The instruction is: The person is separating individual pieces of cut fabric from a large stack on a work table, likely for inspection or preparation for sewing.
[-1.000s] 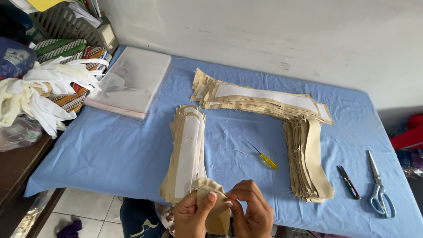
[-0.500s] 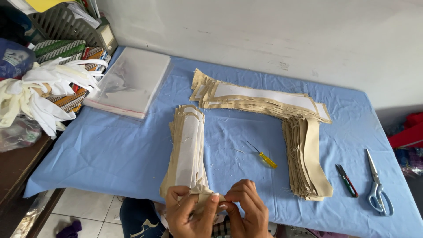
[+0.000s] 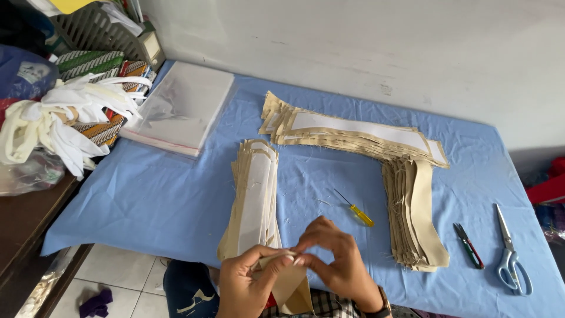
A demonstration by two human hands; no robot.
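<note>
My left hand (image 3: 246,282) and my right hand (image 3: 333,260) both pinch a small folded piece of tan fabric (image 3: 286,281) at the near edge of the blue-covered table (image 3: 159,194). The fingertips of both hands meet on its top edge. Just beyond my hands lies a stack of tan strips with white facing (image 3: 254,197). A small yellow-handled screwdriver (image 3: 355,209) rests to the right of that stack.
An L-shaped pile of tan strips (image 3: 376,147) runs across the far and right side. Red snips (image 3: 468,245) and blue-handled scissors (image 3: 511,253) lie at the right. A stack of clear plastic bags (image 3: 182,109) sits far left; white cloth strips (image 3: 65,118) hang off a side shelf.
The tan piece has been turned and lowered, and both hands shifted slightly right along the table edge, still working its top edge.
</note>
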